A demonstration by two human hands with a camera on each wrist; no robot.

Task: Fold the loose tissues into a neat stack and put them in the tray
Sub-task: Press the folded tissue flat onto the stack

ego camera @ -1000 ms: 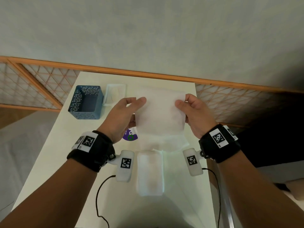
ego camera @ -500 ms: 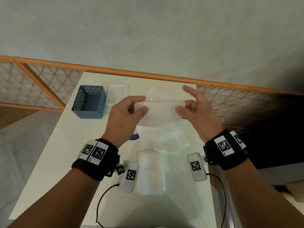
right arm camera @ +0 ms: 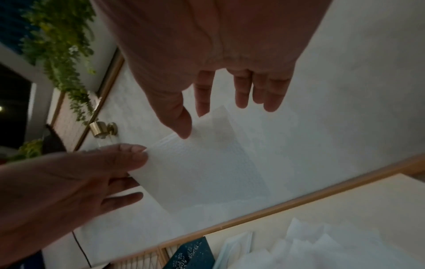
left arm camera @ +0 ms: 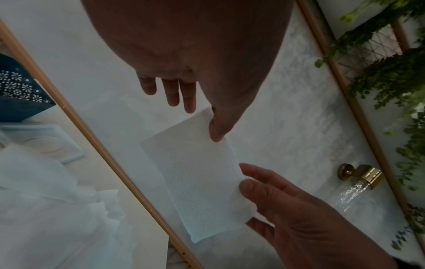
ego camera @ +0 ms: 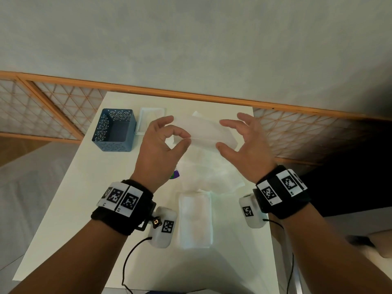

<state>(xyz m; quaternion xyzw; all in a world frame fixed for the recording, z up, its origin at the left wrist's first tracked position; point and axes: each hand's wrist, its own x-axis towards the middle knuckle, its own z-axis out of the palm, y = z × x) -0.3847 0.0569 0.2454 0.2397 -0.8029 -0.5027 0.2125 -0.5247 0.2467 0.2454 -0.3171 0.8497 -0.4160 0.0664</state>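
A folded white tissue (ego camera: 203, 132) hangs as a narrow strip in the air between both hands, above the table. My left hand (ego camera: 184, 139) pinches its left end between thumb and index finger. My right hand (ego camera: 221, 134) holds the right end, thumb in front and fingers behind, the other fingers spread. The left wrist view shows the strip (left arm camera: 202, 183), and so does the right wrist view (right arm camera: 200, 163). Under the hands lies a pile of loose tissues (ego camera: 209, 174). Nearer to me sits a folded white stack (ego camera: 195, 220). The white tray (ego camera: 141, 124) stands at the back, left of the hands.
A blue perforated basket (ego camera: 115, 129) stands left of the tray. A small purple sticker (ego camera: 175, 174) shows by the left wrist. The white table (ego camera: 84, 198) ends near the right wrist. A wooden lattice rail (ego camera: 191, 96) runs behind it. Cables trail off the front edge.
The tissue was an open sheet one second ago. It has been folded over into a narrow strip. Both hands have shifted to its ends and the right fingers have spread.
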